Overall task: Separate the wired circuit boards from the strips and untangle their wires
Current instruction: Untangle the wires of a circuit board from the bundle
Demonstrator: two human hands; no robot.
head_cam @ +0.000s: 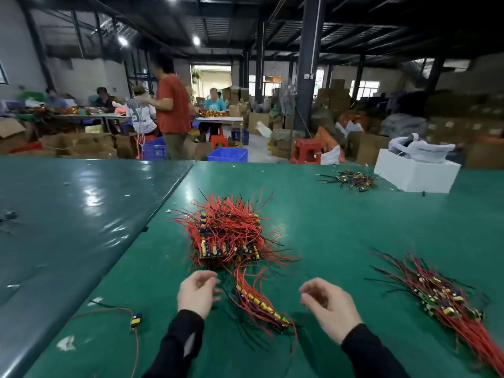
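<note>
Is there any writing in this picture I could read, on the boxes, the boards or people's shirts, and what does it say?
None can be read for certain.
Grey shirt of a seated person: large pale digits, too blurred to read.
Cardboard boxes: any print is too small and blurred.
Circuit boards in the wire pile: no legible markings.
White box: blank on the sides that show.

View: single head camera, wide-angle; no second view to overlap.
Position: above the near edge of the green table [341,214].
Direction: forward and down across the table.
Near field: left hand [197,293] and right hand [331,309] low in frame, close to the lens.
Far field: workshop beyond the table's far edge, upper half of frame.
</note>
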